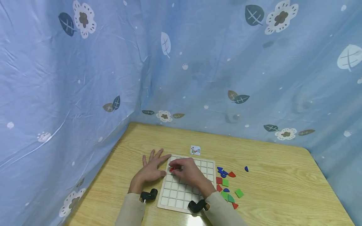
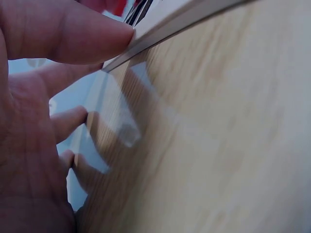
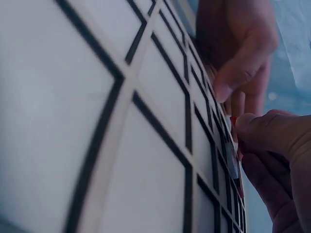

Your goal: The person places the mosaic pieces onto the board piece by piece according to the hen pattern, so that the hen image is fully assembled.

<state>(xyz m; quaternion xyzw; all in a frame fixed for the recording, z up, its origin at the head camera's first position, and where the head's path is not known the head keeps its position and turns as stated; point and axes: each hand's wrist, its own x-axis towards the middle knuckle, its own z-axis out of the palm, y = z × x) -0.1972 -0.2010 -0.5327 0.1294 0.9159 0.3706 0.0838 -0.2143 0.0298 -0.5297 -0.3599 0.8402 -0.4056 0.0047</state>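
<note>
Head view: a white gridded board (image 1: 172, 201) sits at six o'clock on a wooden table (image 1: 282, 175). Inside the board's ten-o'clock corner, the right hand (image 1: 189, 172) pinches a red piece (image 1: 171, 169). The left hand (image 1: 150, 171), fingers spread apart, is at the board's left edge. Loose coloured pieces (image 1: 239, 193) lie off the right edge at three o'clock, wood running on beyond them; a small card (image 1: 195, 150) lies at twelve.

Left wrist view: at eleven o'clock, the left thumb (image 2: 92, 34) meets the board's side edge; wood stretches from two to six.

Right wrist view: at three o'clock, fingertips clamp the red piece near the left thumb.
</note>
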